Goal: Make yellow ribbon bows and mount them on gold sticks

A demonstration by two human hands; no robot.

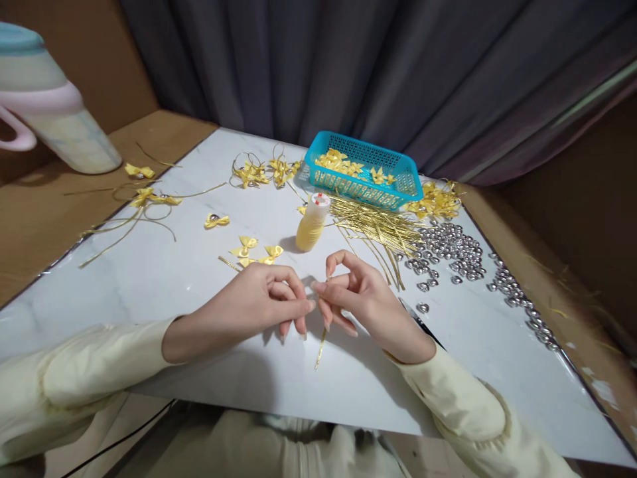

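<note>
My left hand (259, 302) is closed in a pinch over the middle of the table, with thumb and index fingertips together. Whatever lies between them is too small to make out. Close beside it, my right hand (361, 299) has its thumb and index finger bent together. A short gold cord (321, 348) comes out below the right fingers, its upper part hidden by them. Just beyond the hands lie several yellow ribbon bows (245, 247). A translucent bottle (312, 222) with yellow contents stands behind the hands.
A blue plastic basket (368, 192) holds yellow bows; a heap of gold cords (381, 222) lies before it. Silver heart-shaped pieces (455, 249) spread at right, near a dark slim tool (423, 322). Bows with cords (149, 198) lie left, by a large tumbler (64, 119).
</note>
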